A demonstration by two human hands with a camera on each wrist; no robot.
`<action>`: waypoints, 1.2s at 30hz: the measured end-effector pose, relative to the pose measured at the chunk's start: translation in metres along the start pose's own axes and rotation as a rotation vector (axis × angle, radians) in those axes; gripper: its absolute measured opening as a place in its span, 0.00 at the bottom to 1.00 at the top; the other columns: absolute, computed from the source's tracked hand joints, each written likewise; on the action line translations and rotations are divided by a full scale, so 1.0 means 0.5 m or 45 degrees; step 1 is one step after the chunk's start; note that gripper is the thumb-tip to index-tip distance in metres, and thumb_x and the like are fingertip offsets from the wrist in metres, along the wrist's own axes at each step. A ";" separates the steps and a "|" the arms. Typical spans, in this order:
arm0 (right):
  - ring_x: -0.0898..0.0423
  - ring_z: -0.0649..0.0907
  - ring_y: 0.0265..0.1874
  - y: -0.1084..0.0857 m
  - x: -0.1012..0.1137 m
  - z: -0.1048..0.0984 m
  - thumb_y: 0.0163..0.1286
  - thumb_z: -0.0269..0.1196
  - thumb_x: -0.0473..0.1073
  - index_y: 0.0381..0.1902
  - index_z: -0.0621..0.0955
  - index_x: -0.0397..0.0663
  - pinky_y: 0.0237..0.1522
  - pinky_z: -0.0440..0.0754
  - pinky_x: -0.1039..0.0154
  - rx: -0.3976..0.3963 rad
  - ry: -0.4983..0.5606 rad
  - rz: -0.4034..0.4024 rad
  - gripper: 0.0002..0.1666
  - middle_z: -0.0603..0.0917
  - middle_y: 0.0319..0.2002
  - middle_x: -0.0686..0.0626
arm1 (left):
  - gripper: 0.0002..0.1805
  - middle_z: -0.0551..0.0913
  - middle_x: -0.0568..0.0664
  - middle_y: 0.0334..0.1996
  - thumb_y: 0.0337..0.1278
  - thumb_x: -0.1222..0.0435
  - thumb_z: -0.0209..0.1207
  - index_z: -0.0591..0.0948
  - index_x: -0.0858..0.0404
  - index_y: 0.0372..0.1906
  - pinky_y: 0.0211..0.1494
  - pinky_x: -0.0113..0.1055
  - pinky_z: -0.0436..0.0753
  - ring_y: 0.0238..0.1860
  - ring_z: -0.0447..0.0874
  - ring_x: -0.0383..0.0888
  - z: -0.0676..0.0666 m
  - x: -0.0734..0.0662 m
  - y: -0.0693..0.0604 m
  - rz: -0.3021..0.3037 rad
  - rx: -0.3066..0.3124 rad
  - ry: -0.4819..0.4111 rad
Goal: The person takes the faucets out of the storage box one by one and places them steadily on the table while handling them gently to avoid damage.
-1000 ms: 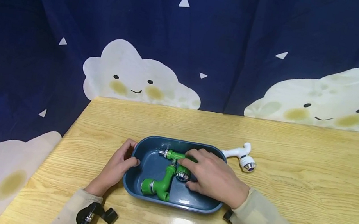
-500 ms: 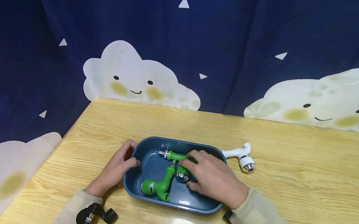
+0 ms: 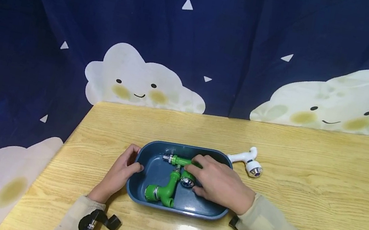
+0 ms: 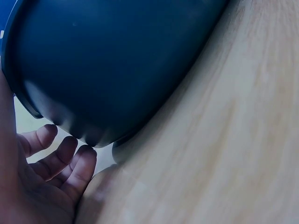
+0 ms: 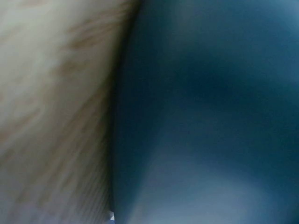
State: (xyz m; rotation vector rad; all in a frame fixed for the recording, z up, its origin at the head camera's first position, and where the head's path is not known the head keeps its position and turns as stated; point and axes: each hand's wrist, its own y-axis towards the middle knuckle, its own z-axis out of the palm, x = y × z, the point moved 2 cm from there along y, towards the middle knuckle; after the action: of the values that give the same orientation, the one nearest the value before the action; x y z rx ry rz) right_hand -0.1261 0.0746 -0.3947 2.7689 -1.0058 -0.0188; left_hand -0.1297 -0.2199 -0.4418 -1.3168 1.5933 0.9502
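A dark blue plastic basin (image 3: 183, 211) stands on the wooden table, holding two green plastic taps. My left hand (image 3: 120, 172) grips its left end, thumb over the rim and fingers outside. In the left wrist view those curled fingers (image 4: 84, 170) are at the basin's outer wall (image 4: 107, 70). My right hand (image 3: 221, 182) reaches in from the right, its fingers curled over the back green tap (image 3: 181, 161), whose round knob faces the front. The hand covers part of that tap. The front green tap (image 3: 168, 190) lies beside it, its outlet toward me.
A white plastic tap (image 3: 248, 157) lies on the table (image 3: 312, 185) just beyond the basin's right end. A dark blue curtain (image 3: 232, 49) with printed clouds hangs behind the table. The right wrist view shows only the blurred basin side (image 5: 210, 116) and tabletop.
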 end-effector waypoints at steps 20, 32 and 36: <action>0.52 0.85 0.51 -0.001 0.002 0.000 0.62 0.74 0.47 0.60 0.84 0.55 0.51 0.86 0.57 -0.051 -0.008 -0.028 0.27 0.84 0.54 0.49 | 0.16 0.74 0.58 0.43 0.54 0.72 0.54 0.71 0.67 0.49 0.51 0.31 0.74 0.47 0.73 0.47 0.000 0.001 -0.002 0.000 -0.005 0.010; 0.52 0.85 0.50 -0.001 0.003 0.000 0.65 0.72 0.45 0.59 0.84 0.55 0.50 0.86 0.57 -0.066 0.001 -0.030 0.24 0.84 0.53 0.49 | 0.16 0.75 0.59 0.45 0.55 0.71 0.54 0.72 0.66 0.50 0.52 0.32 0.74 0.48 0.73 0.50 0.000 0.000 -0.002 -0.014 -0.007 0.028; 0.50 0.86 0.54 -0.001 0.004 -0.001 0.65 0.71 0.46 0.61 0.83 0.54 0.53 0.86 0.55 -0.037 0.014 -0.023 0.25 0.85 0.57 0.48 | 0.16 0.75 0.59 0.46 0.55 0.71 0.54 0.71 0.66 0.50 0.52 0.32 0.74 0.49 0.73 0.50 0.000 -0.002 -0.003 -0.015 -0.004 0.030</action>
State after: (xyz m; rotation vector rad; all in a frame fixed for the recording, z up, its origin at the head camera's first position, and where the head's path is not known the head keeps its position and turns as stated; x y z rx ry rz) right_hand -0.1245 0.0738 -0.3940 2.7484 -0.9705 -0.0201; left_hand -0.1282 -0.2199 -0.4407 -1.3428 1.6005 0.9334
